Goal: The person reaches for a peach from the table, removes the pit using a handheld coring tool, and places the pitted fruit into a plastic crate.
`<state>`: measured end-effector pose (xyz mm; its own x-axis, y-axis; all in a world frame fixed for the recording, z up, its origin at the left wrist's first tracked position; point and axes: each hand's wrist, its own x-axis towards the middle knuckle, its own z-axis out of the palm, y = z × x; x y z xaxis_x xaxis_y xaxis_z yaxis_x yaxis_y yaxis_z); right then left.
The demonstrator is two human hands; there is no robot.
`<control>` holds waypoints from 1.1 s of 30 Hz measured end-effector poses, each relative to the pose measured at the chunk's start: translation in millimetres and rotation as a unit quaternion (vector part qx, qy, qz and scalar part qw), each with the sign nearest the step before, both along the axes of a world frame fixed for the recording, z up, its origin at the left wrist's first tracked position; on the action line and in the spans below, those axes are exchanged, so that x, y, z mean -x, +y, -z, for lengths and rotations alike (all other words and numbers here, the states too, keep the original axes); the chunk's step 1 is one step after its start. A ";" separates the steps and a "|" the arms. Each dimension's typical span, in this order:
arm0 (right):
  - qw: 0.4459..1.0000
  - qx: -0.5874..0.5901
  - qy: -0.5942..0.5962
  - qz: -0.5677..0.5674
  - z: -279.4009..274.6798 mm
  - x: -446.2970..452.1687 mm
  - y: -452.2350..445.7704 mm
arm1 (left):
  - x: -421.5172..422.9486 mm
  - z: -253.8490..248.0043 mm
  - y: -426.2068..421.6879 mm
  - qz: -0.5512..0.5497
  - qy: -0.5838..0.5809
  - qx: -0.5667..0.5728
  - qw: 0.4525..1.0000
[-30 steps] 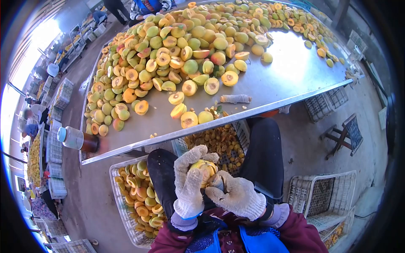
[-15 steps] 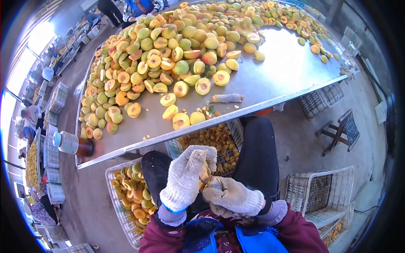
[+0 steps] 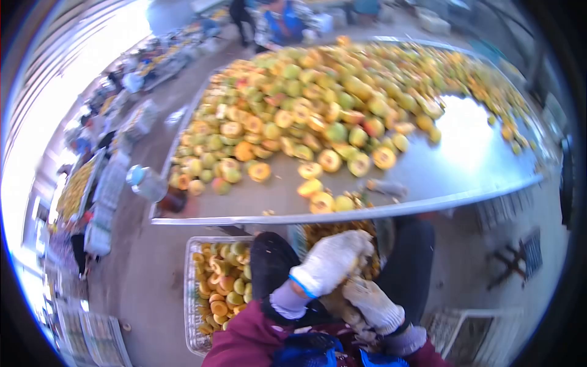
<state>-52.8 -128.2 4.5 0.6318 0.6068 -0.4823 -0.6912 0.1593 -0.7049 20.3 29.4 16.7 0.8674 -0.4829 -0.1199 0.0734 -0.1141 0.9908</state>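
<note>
My left hand, in a whitish knitted glove, is curled over a bit of yellowish peach, mostly hidden by the fingers. Close below and to its right is my right hand, in a dirtier glove, with its fingers closed; motion blur hides what they hold. Both hands are above my lap, over a crate of peach scraps between my knees. In front of them, halved peaches lie heaped on the metal table. A cloth-wrapped roll rests by the table's near edge.
A white crate of peach halves stands on the floor at left. A jar with a blue lid sits on the table's left corner. At right are a folding stool and a crate. Another person is across the table.
The view has swung left and up, so the table and my hands appear further right and lower. Both hands stay close together, and the image is blurrier.
</note>
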 end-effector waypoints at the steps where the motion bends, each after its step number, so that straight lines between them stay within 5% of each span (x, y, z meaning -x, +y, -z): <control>1: 0.997 0.022 -0.071 0.026 7.5 1.8 2.6 | -3.1 -4.5 0.7 0.021 -0.025 -0.003 0.999; 2: 0.997 0.035 -0.045 0.048 4.1 2.0 4.5 | -13.7 16.0 4.1 0.055 -0.260 -0.086 0.960; 3: 0.996 0.050 -0.019 0.072 -1.5 1.6 4.1 | -3.4 -12.7 1.3 0.008 0.083 0.026 0.996; 5: 0.994 0.059 -0.017 0.090 -9.2 -3.6 2.2 | 5.3 10.2 1.4 -0.053 0.017 0.101 0.993; 7: 0.989 0.046 -0.118 0.075 -18.0 -0.8 6.8 | 17.3 8.0 -9.5 -0.143 0.150 0.185 0.961; 8: 0.993 0.070 -0.071 0.061 -14.7 3.5 0.4 | 26.5 1.7 -7.5 -0.165 0.191 0.205 0.946; 9: 0.993 -0.043 -0.113 0.018 -6.6 2.0 5.0 | 30.6 0.9 -8.9 -0.189 0.180 0.165 0.951; 13: 0.998 -0.053 -0.035 -0.018 -19.8 9.5 -2.9 | 50.1 -4.2 -11.3 -0.231 -0.046 -0.008 0.972; 14: 0.902 0.060 -0.426 0.027 -7.6 4.5 -3.2 | 50.0 -6.5 -9.5 -0.209 -0.178 -0.080 0.958; 15: 0.648 0.159 -0.742 0.070 -5.6 0.2 0.5 | 50.0 -10.3 -7.5 -0.181 -0.304 -0.152 0.923; 17: 0.676 0.109 -0.720 0.111 -5.7 5.9 7.5 | 47.5 -16.7 -7.8 -0.171 -0.300 -0.159 0.925; 18: 0.908 0.052 -0.403 0.102 -9.5 13.9 5.4 | 44.5 -16.2 -8.4 -0.145 -0.295 -0.189 0.925; 19: 0.997 -0.012 -0.026 0.076 -11.5 17.1 3.5 | 40.0 -17.2 -9.4 -0.118 -0.293 -0.217 0.923; 24: 0.994 -0.047 -0.072 0.069 0.7 10.2 0.8 | 29.5 0.4 -13.9 -0.104 -0.244 -0.237 0.935; 25: 0.891 0.043 -0.438 0.107 -1.1 3.8 2.5 | 30.5 2.1 -12.0 -0.095 -0.311 -0.196 0.925; 26: 0.651 0.124 -0.739 0.126 -1.1 -2.1 2.9 | 31.1 2.6 -10.7 -0.087 -0.376 -0.153 0.910; 27: 0.648 0.121 -0.742 0.124 8.4 -4.8 -2.6 | 27.9 1.6 -10.3 -0.091 -0.379 -0.154 0.908; 28: 0.832 0.026 -0.545 0.099 27.8 -0.2 -14.5 | 25.4 1.2 -10.8 -0.076 -0.361 -0.164 0.915; 29: 0.949 -0.069 -0.299 0.066 47.8 7.4 -26.8 | 26.2 1.9 -11.5 -0.061 -0.338 -0.173 0.923; 30: 0.986 -0.159 -0.032 0.030 55.7 7.1 -30.1 | 26.0 0.0 -12.2 -0.077 -0.328 -0.160 0.928; 31: 0.986 -0.159 -0.032 0.035 66.8 -0.1 -28.9 | 22.9 -1.5 -11.5 -0.072 -0.328 -0.158 0.929; 33: 0.856 -0.491 0.143 -0.071 66.5 -3.1 -20.6 | 22.2 -1.3 -15.6 -0.104 -0.274 -0.053 0.955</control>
<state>-49.6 -148.8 -62.0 0.4594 0.8693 0.1824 -0.8745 0.4786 -0.0784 -1.9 13.8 18.0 0.8897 -0.3041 0.3406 -0.4204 -0.2549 0.8708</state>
